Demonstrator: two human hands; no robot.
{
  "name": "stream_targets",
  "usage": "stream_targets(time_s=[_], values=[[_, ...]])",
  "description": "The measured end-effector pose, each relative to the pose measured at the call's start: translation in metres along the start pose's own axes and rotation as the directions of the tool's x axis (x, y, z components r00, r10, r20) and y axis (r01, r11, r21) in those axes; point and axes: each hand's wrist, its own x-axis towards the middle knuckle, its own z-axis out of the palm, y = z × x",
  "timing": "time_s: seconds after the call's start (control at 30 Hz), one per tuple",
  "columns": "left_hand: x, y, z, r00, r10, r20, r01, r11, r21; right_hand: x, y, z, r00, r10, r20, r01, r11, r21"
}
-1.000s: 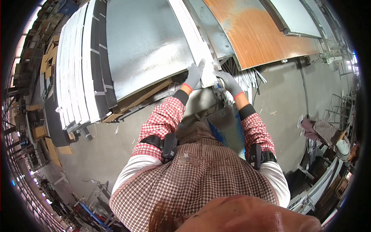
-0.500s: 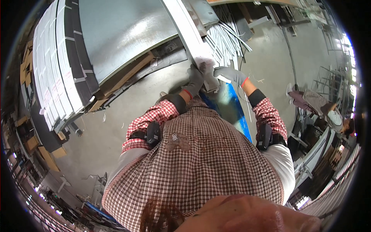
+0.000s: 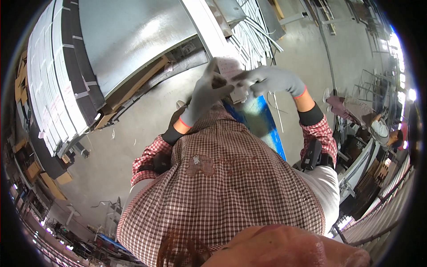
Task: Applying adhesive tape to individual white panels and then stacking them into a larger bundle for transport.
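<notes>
My left hand (image 3: pixel 203 94), in a grey glove with a red cuff edge, is beside the near end of a long white strip (image 3: pixel 205 27). Its thumb and index finger stand apart, with the other fingers bent. From the right comes my right hand (image 3: pixel 278 81), in a matching glove, its fingers reaching toward the left hand's and its thumb lower and apart. No held thing can be made out in either hand. Between and behind them shows a white surface with reddish marks (image 3: pixel 229 66). Just below the fingers lies a pale end piece (image 3: pixel 240 95), partly covered.
A large grey metal sheet (image 3: pixel 129 40) lies at the upper left, beside strapped stacks of white panels (image 3: pixel 49 89). Loose white strips (image 3: pixel 253 33) are heaped beyond my hands. A blue-edged surface (image 3: pixel 272 124) lies below. Another person (image 3: pixel 360 116) is at the right.
Both hands have come up from the sides of the white strip's end and closer together. The left has turned with its thumb toward the right hand. The view has shifted slightly.
</notes>
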Motion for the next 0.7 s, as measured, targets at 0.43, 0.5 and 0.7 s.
stream_targets(time_s=[0.43, 0.5, 0.7], values=[[0.060, -0.140, -0.024, 0.880, -0.476, -0.007, 0.471, 0.872, -0.131, 0.072, 0.163, -0.008, 0.887, -0.009, -0.461, -0.110, 0.967, -0.231], [0.105, -0.229, -0.019, 0.895, -0.446, 0.013, 0.441, 0.887, 0.134, 0.124, 0.190, 0.010, 0.759, 0.237, -0.607, -0.369, 0.924, -0.100], [0.134, -0.226, -0.012, 0.468, -0.356, 0.809, -0.762, 0.302, 0.573, 0.103, 0.154, 0.029, 0.483, 0.431, -0.762, -0.260, 0.902, 0.345]])
